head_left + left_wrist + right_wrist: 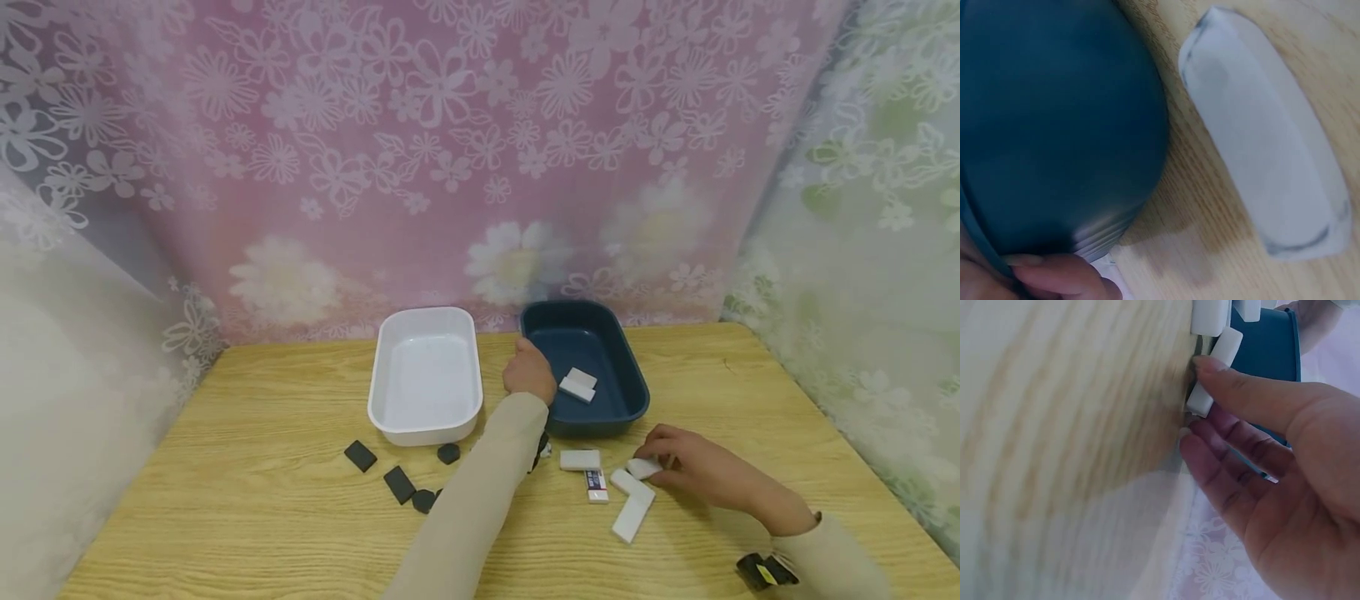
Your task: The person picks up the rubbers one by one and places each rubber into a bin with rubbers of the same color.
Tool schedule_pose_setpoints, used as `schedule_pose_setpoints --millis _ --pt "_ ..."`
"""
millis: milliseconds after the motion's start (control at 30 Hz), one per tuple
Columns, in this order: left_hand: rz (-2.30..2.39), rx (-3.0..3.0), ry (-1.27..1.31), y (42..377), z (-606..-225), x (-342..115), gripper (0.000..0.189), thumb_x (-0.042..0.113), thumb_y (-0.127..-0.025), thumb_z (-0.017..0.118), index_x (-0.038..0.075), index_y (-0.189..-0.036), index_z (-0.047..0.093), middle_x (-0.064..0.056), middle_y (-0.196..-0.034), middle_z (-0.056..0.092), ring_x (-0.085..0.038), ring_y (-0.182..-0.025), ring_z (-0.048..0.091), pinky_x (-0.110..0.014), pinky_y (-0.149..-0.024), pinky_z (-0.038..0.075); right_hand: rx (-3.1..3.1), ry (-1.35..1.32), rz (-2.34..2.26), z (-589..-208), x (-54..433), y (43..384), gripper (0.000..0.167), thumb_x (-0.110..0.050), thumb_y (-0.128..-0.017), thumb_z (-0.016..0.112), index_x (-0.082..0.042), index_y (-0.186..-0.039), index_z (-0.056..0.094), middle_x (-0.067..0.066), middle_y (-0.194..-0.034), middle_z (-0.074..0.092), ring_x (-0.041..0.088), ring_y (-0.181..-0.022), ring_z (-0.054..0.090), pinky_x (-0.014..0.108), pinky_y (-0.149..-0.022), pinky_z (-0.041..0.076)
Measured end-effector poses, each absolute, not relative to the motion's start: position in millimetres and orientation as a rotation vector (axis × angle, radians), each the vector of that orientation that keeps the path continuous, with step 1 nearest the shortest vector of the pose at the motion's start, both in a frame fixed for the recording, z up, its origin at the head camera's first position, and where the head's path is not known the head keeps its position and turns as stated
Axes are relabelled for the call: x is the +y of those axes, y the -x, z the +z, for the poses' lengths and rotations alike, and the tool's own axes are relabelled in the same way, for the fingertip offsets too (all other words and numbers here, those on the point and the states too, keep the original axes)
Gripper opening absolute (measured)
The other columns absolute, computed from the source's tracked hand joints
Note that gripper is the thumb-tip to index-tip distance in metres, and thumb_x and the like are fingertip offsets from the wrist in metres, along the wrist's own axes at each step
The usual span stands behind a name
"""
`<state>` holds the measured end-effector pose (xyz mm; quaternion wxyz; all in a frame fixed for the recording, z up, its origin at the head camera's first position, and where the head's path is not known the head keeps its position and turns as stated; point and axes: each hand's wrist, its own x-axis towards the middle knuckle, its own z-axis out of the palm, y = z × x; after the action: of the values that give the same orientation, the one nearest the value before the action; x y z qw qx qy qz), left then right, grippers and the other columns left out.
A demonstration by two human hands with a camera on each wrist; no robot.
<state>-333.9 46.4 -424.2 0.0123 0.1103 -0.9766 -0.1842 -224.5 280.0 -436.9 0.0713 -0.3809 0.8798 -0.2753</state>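
A white oblong block (642,468) is pinched by the right hand (697,467), a navy plastic basin (625,372) by the left hand (530,372), its beige sleeve (483,487) part-covering flat black pieces (423,501) toward seven o'clock.

Left hand (529,372), at the left rim of the navy tray (596,427), obstructed the gap toward the white tray (423,436); its sleeve (480,483) barred level sideways passage across the tabletop (262,500). Right hand (701,471) had open wood to its right, with white blocks (633,518) crowding its left and the navy tray's near wall ahead-left.
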Motion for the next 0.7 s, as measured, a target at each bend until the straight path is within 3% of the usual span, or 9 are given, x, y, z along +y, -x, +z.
schedule_pose_setpoints --millis 433,700 --pt "-0.569 -3.018 -0.353 331.5 -422.5 46.9 0.039 0.025 -0.085 0.07 0.005 -0.105 0.043 -0.011 -0.084 0.068 -0.021 -0.076 0.067 -0.034 -0.061 0.054 2.695 1.059 -0.893 -424.3 278.0 219.4 0.027 -0.023 -0.092 0.064 -0.01 -0.115 0.063 -0.006 -0.104 0.056 0.004 -0.086 0.055 0.026 -0.07 0.05" --pt "-0.567 -3.028 -0.356 331.1 -423.3 47.2 0.043 0.026 -0.083 0.072 0.005 -0.106 0.043 -0.01 -0.086 0.069 -0.02 -0.076 0.067 -0.033 -0.061 0.053 2.778 1.107 -1.025 -399.6 264.3 227.8 0.026 -0.013 -0.09 0.066 -0.008 -0.115 0.063 -0.005 -0.101 0.056 0.007 -0.086 0.058 0.028 -0.073 0.053"
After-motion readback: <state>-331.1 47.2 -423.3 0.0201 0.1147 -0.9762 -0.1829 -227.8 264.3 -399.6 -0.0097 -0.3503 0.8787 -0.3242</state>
